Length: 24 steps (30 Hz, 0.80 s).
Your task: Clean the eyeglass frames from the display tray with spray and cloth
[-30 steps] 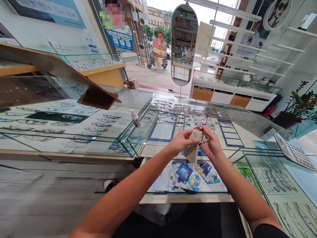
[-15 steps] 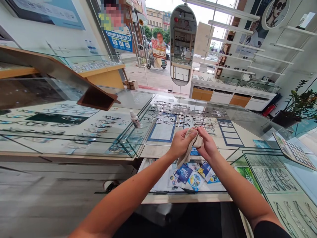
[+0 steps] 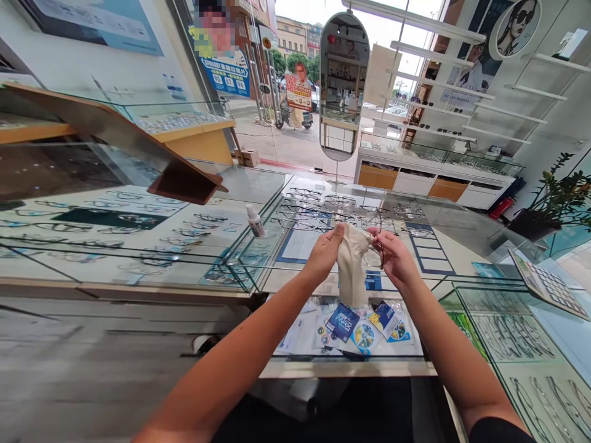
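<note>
In the centre of the frame, the left hand (image 3: 323, 257) pinches a beige cleaning cloth (image 3: 351, 274); the cloth covers its fingertips. The fingers of the right hand (image 3: 397, 257) are closed on a pair of eyeglasses (image 3: 373, 257), just right of the cloth. One part of the glasses is hidden behind the cloth, and the exact grip is hard to see. Compared with half a second ago, the hands are farther apart, the cloth hangs more spread, and a lens is now visible.
</note>
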Motion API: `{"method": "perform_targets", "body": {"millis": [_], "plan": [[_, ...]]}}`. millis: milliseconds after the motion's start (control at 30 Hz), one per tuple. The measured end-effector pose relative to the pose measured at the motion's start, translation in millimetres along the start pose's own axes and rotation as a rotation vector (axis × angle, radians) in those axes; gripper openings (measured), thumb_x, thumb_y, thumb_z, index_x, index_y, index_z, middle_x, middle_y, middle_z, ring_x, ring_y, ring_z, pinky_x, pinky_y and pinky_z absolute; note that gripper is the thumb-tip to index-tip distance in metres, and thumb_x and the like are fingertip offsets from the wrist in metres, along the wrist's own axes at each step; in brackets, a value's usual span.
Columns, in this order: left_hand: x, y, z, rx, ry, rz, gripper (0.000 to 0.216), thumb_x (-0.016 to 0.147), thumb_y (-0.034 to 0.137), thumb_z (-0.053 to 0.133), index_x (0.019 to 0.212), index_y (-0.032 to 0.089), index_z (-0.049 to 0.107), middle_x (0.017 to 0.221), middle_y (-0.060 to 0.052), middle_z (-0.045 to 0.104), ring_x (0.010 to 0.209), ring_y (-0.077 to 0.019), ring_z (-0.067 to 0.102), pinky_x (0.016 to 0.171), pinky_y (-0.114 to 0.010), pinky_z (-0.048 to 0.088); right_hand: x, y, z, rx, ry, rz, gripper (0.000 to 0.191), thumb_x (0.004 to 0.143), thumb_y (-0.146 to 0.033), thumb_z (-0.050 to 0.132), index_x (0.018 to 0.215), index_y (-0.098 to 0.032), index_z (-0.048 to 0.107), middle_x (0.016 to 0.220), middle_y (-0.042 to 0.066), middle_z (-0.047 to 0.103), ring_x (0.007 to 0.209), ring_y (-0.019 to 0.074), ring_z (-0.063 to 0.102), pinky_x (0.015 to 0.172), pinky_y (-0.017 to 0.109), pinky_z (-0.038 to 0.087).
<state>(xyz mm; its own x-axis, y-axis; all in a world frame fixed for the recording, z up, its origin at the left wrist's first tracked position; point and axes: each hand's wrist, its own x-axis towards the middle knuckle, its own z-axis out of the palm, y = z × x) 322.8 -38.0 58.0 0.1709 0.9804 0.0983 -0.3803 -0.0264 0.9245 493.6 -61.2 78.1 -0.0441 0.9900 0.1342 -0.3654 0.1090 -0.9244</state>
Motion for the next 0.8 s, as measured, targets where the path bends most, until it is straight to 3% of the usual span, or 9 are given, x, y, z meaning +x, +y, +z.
{"method": "perform_targets", "body": {"millis": [200, 400, 567, 800], "plan": [[2, 3, -5, 0.012, -0.031, -0.001, 0.079, 0.063, 0.088, 0.075, 0.084, 0.012, 0.075, 0.071, -0.008, 0.075, 0.066, -0.0207, 0.071, 0.06, -0.028, 0.053, -4, 10, 9, -0.187, -0.066, 0.054, 0.023, 0.064, -0.042, 0.085, 0.063, -0.024, 0.072, 0.068, -0.002, 0.066, 0.08, 0.0187, 0.058, 0.093, 0.035, 0.044], [0, 12, -10, 0.03, -0.187, 0.009, 0.062, 0.07, 0.072, 0.083, 0.085, 0.013, 0.074, 0.072, -0.004, 0.073, 0.062, -0.015, 0.065, 0.061, -0.026, 0.053, -8, 7, 11, -0.093, -0.059, 0.112, 0.024, 0.063, -0.039, 0.086, 0.061, -0.021, 0.07, 0.068, -0.002, 0.065, 0.073, 0.0145, 0.055, 0.081, 0.03, 0.043], [-1, 22, -17, 0.043, -0.293, -0.043, 0.053, 0.066, 0.054, 0.093, 0.096, 0.014, 0.076, 0.081, -0.003, 0.075, 0.067, -0.0151, 0.066, 0.064, -0.024, 0.054, -10, 4, 13, -0.029, -0.074, 0.152, 0.028, 0.063, -0.04, 0.089, 0.062, -0.021, 0.069, 0.066, -0.002, 0.063, 0.069, 0.013, 0.052, 0.072, 0.028, 0.042], [-5, 23, -15, 0.091, -0.252, -0.018, 0.05, 0.061, 0.045, 0.096, 0.093, 0.014, 0.073, 0.083, -0.004, 0.075, 0.068, -0.0151, 0.066, 0.064, -0.024, 0.053, -11, 10, 15, 0.03, -0.134, 0.195, 0.031, 0.061, -0.042, 0.093, 0.064, -0.02, 0.072, 0.067, -0.002, 0.067, 0.068, 0.0124, 0.056, 0.072, 0.027, 0.045]]}}
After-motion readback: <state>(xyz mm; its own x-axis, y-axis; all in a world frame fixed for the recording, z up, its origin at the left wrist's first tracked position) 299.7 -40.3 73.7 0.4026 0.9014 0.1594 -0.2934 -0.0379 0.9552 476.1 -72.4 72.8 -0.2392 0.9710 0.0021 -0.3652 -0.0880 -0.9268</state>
